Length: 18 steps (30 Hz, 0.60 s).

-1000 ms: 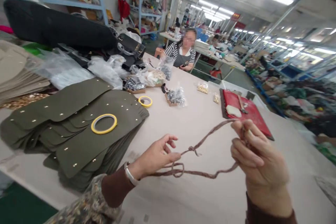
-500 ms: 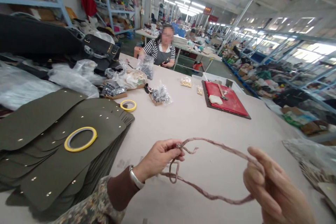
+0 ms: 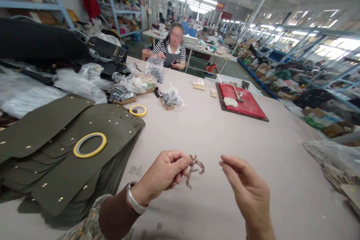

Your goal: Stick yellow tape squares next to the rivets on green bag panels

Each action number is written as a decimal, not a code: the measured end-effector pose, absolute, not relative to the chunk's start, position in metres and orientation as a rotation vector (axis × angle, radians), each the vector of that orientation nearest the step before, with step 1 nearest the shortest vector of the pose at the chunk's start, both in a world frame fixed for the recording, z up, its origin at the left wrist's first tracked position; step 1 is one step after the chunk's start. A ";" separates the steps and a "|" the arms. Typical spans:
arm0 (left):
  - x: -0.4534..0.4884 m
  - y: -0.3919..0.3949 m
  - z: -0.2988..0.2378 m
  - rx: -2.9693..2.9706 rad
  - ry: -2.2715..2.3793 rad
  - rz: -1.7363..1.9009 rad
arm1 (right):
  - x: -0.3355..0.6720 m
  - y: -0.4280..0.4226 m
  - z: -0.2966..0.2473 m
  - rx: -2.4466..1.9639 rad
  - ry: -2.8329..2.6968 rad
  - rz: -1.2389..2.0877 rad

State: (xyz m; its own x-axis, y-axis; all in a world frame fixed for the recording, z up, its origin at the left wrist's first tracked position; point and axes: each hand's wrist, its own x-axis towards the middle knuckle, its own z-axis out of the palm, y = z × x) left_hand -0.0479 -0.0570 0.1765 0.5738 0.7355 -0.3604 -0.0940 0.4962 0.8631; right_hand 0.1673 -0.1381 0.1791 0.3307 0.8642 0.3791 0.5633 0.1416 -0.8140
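My left hand (image 3: 165,170), in a brown cuff with a silver bangle, pinches a bunched brown cord (image 3: 192,170) between thumb and fingers above the table. A short curled end of the cord sticks out to the right, and another part hangs down. My right hand (image 3: 247,187) is off to the right, apart from the cord. Its fingers stretch toward the left, the thumb and forefinger tips close together, and no object shows in them.
Dark green punched panels (image 3: 70,180) lie stacked at left, a yellow tape roll (image 3: 90,145) on top. Bagged metal parts (image 3: 171,99) sit farther back. A hammer (image 3: 237,93) rests on a red board (image 3: 250,103). Across the table (image 3: 197,131) sits a person (image 3: 171,50).
The wide cord loop held between both hands is now a small bunch in my left hand. My right hand has let go of the cord and moved left.
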 end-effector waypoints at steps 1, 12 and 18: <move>-0.048 -0.059 0.178 0.925 0.822 0.596 | 0.157 -0.139 0.183 -1.432 -1.470 0.343; -0.052 -0.083 0.188 1.134 0.853 0.718 | 0.120 -0.132 0.189 -1.414 -1.512 0.795; -0.050 -0.094 0.177 1.284 0.953 0.736 | 0.117 -0.137 0.182 -1.378 -1.588 0.632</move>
